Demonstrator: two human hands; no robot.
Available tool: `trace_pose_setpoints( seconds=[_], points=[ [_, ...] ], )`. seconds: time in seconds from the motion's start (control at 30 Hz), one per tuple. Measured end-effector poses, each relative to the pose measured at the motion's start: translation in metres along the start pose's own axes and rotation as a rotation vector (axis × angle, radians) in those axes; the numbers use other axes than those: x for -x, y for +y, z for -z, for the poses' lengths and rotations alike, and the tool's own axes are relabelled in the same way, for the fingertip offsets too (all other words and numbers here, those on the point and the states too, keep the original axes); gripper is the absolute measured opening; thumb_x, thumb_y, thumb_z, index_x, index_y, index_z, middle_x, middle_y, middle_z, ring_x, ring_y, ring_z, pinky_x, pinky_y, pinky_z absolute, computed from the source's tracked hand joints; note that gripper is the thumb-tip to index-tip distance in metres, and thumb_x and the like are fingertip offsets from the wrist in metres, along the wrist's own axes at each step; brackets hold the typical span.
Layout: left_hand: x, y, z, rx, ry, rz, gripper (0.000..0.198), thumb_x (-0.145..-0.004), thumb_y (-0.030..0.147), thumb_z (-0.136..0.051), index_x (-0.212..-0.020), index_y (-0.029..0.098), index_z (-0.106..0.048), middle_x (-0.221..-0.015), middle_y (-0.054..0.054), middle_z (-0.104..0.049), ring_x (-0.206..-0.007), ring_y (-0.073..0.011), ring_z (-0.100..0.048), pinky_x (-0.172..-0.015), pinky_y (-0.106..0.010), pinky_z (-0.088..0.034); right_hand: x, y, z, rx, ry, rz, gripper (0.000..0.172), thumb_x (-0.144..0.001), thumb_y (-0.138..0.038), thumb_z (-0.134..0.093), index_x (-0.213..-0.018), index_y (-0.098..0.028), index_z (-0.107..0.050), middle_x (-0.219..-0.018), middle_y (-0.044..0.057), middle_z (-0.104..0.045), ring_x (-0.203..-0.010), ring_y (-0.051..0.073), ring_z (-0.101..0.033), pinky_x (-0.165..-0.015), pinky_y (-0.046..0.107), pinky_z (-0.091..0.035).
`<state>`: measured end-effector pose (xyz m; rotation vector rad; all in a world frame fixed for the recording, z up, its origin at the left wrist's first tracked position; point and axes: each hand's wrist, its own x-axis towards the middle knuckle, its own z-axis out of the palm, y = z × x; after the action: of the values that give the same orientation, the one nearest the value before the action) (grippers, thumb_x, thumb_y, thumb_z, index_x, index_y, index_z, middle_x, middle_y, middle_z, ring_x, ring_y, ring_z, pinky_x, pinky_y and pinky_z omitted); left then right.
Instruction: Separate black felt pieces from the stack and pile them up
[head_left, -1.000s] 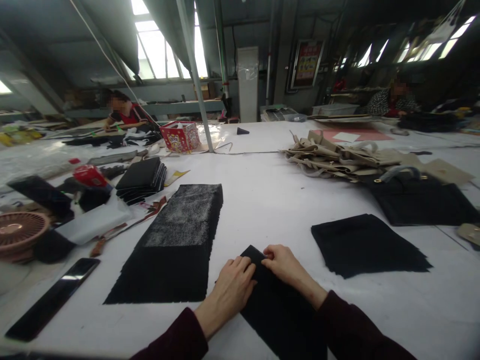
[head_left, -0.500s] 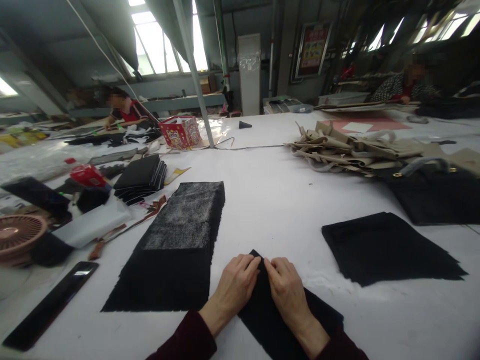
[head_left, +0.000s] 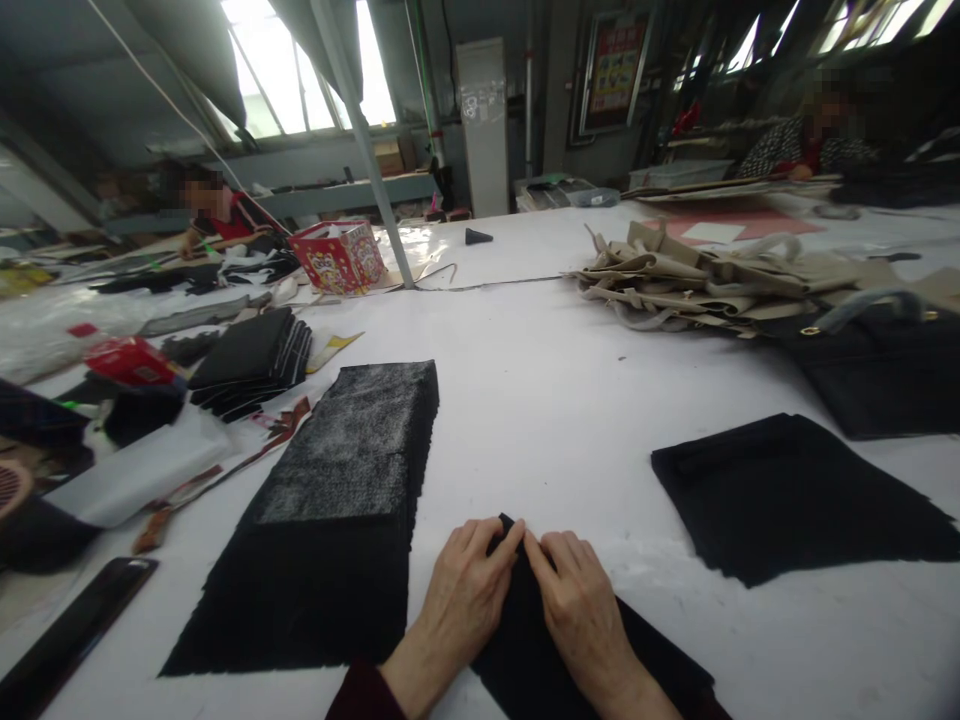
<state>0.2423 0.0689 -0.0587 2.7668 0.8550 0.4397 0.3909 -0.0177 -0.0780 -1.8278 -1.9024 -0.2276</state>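
A piece of black fabric (head_left: 526, 640) lies on the white table in front of me, its far edge folded. My left hand (head_left: 474, 575) grips that edge near its far corner, with the fingers curled and the index fingertip pressed on the fold. Close beside it, my right hand (head_left: 571, 590) pinches the same edge, thumb and index finger against the cloth. The fingertips of both hands nearly meet. To the left lies a stack of black fabric pieces (head_left: 315, 590) with a greyish speckled part on top. Another pile of black fabric pieces (head_left: 795, 500) rests to the right.
Tan fabric pieces (head_left: 690, 280) are heaped at the back right beside a black bag (head_left: 885, 370). A dark phone (head_left: 82, 640), folded black cloth (head_left: 244, 360) and a red patterned box (head_left: 337, 258) stand on the left. A metal pole (head_left: 375, 160) rises behind. Two people sit farther back.
The view has turned slightly to the right, so things on the left sit nearer the frame's edge. Both hands stay on the fabric fold, with the fingertips now closer together.
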Motion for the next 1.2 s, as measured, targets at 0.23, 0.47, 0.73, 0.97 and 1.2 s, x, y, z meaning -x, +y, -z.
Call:
trace_pose_setpoints(
  seconds=[0.23,0.47,0.73,0.97,1.2],
  points=[
    [0.0001,0.0004,0.0005,0.01,0.001,0.009,0.045,-0.097,0.015,-0.043,-0.14,0.023,-0.047,-0.111,-0.01,-0.056,-0.098,-0.0236,-0.054,-0.086,-0.041,-0.051,-0.0004,0.0009,-0.001,-0.005,-0.004,0.007,0.039,-0.093,-0.003,-0.037,-0.127,-0.012,-0.053,-0.09,0.009,-0.056,-0.082,0.024,-0.05,-0.074,0.04,-0.041],
    [-0.0005,-0.0002,0.0003,0.014,0.003,0.02,0.042,-0.097,0.016,-0.043,-0.138,0.021,-0.049,-0.11,-0.011,-0.056,-0.098,-0.0235,-0.054,-0.085,-0.041,-0.052,-0.0008,0.0005,-0.0009,-0.004,-0.003,0.015,0.038,-0.093,-0.003,-0.037,-0.125,-0.01,-0.055,-0.09,0.01,-0.056,-0.082,0.024,-0.05,-0.074,0.04,-0.042],
    [-0.0002,0.0004,0.0001,0.011,0.016,0.022,0.04,-0.097,0.016,-0.044,-0.136,0.02,-0.05,-0.111,-0.01,-0.056,-0.098,-0.0235,-0.055,-0.086,-0.042,-0.052,-0.0021,0.0007,-0.0018,0.0,0.028,0.024,0.035,-0.095,-0.005,-0.034,-0.121,-0.009,-0.057,-0.088,0.009,-0.055,-0.081,0.023,-0.047,-0.072,0.038,-0.041],
    [-0.001,0.0005,0.0,0.013,0.033,0.034,0.04,-0.097,0.016,-0.044,-0.136,0.018,-0.05,-0.112,-0.011,-0.057,-0.099,-0.0235,-0.055,-0.087,-0.042,-0.053,-0.0017,0.0009,-0.0027,0.004,0.029,0.022,0.035,-0.096,-0.005,-0.035,-0.122,-0.009,-0.058,-0.089,0.009,-0.054,-0.081,0.023,-0.048,-0.073,0.038,-0.04],
    [0.001,-0.0004,-0.0026,0.035,0.039,0.057,0.039,-0.097,0.017,-0.045,-0.136,0.018,-0.048,-0.114,-0.011,-0.057,-0.102,-0.0249,-0.055,-0.09,-0.044,-0.051,-0.0004,0.0014,-0.0039,-0.006,0.02,0.019,0.032,-0.095,-0.006,-0.038,-0.119,-0.009,-0.059,-0.09,0.009,-0.054,-0.081,0.023,-0.047,-0.072,0.038,-0.039]
  ],
)
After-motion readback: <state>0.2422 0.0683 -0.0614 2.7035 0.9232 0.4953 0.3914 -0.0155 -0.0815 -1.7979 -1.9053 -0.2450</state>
